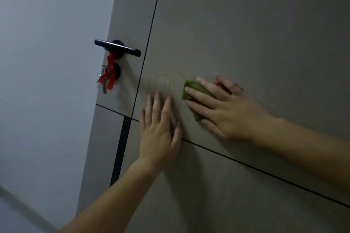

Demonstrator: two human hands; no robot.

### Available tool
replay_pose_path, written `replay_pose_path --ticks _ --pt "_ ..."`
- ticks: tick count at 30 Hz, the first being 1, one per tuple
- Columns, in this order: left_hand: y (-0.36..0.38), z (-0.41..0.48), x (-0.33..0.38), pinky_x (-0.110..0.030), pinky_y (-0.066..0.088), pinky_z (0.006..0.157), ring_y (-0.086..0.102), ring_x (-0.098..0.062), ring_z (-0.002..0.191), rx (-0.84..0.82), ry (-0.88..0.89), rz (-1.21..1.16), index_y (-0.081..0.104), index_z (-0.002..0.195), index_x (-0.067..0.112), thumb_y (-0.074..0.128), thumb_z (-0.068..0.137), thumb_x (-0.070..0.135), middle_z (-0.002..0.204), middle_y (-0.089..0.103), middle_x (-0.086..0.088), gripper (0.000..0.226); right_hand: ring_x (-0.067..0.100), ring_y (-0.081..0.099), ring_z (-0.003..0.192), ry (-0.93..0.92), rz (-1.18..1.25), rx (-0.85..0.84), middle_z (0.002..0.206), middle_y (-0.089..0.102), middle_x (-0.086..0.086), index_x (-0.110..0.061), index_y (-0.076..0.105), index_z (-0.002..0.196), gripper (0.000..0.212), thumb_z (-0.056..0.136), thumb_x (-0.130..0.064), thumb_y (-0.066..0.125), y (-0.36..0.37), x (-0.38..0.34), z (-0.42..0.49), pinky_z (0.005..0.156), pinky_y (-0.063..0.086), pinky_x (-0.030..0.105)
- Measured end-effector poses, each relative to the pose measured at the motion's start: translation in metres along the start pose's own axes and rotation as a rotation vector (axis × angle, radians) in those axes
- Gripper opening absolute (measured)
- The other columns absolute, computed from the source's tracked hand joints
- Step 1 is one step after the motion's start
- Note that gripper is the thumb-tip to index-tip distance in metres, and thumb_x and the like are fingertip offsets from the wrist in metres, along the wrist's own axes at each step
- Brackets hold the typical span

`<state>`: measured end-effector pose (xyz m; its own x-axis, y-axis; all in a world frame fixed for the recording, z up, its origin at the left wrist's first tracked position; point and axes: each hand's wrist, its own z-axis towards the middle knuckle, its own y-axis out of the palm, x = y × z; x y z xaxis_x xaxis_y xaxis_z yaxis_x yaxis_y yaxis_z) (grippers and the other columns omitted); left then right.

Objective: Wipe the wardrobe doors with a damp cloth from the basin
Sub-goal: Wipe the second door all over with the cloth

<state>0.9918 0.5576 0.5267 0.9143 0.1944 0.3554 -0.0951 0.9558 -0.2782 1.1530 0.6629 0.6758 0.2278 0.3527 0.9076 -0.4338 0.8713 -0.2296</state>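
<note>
1. Right, the right hand [225, 108] is flat on the grey wardrobe door [246, 34], fingers spread wide, pressing a green cloth [193, 89] against the panel; the palm covers most of the cloth, with only its left end and lower edge peeking out.
2. The left hand [159, 128] lies just beside it to the left, palm down and open on the same door, fingers fanned upward, holding nothing.
3. Between the two hands and just above the left fingertips, a faint smeared patch [166, 83] shows on the panel.
4. A thin dark seam [265, 173] runs slanting under both hands, dividing upper panel from lower.
5. Further left, past a vertical gap, a second door [130, 15] carries a black lever handle [117, 47].
6. Below the handle, keys [104, 81] hang with a red ribbon [110, 73].
7. A pale wall [47, 62] fills the far left.
</note>
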Motion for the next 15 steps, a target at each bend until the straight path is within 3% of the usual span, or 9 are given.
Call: replay_pose_path --ticks 2,4,6,12,15 --pt "0.0 -0.002 -0.007 -0.057 0.007 0.126 -0.013 -0.022 0.158 0.002 -0.016 0.011 0.01 0.163 0.02 0.035 0.096 0.045 0.172 -0.005 -0.005 0.076 0.034 0.029 0.151 0.064 -0.022 0.013 0.163 0.035 0.006 -0.022 0.048 0.151 0.06 0.099 -0.049 0.033 -0.003 0.003 0.048 0.121 0.015 0.054" --pt "-0.001 -0.004 -0.015 -0.057 0.006 0.126 -0.015 -0.022 0.157 0.008 -0.071 0.02 0.01 0.163 0.024 0.034 0.097 0.048 0.172 -0.007 -0.004 0.074 0.033 0.009 0.157 0.114 -0.016 -0.037 0.17 0.014 0.005 -0.023 0.03 0.16 0.063 0.103 -0.05 0.024 -0.004 -0.002 0.094 0.123 -0.002 0.055" --pt "-0.002 -0.005 -0.022 -0.057 0.004 0.127 -0.017 -0.02 0.156 0.008 -0.101 0.023 0.008 0.163 0.028 0.03 0.1 0.053 0.171 -0.009 -0.003 0.071 0.033 -0.006 0.157 0.115 -0.01 -0.067 0.171 0.001 0.006 -0.022 0.016 0.162 0.067 0.103 -0.052 0.015 -0.005 -0.006 0.108 0.123 -0.01 0.058" --pt "-0.001 -0.018 -0.043 -0.055 -0.001 0.127 -0.018 -0.018 0.156 0.004 -0.161 0.003 0.004 0.162 0.032 0.03 0.1 0.056 0.171 -0.01 0.001 0.071 0.036 0.015 0.155 -0.058 -0.089 -0.017 0.166 0.023 0.017 -0.012 0.035 0.156 0.073 0.099 -0.056 0.027 0.006 -0.007 0.046 0.126 0.007 0.053" --pt "-0.002 -0.027 -0.053 -0.052 -0.002 0.127 -0.017 -0.017 0.156 0.011 -0.209 -0.026 0.006 0.163 0.025 0.029 0.1 0.057 0.172 -0.009 0.001 0.074 0.036 0.022 0.153 -0.083 -0.092 -0.029 0.164 0.028 0.016 -0.015 0.041 0.155 0.069 0.099 -0.053 0.025 0.004 -0.019 0.081 0.124 0.009 0.05"
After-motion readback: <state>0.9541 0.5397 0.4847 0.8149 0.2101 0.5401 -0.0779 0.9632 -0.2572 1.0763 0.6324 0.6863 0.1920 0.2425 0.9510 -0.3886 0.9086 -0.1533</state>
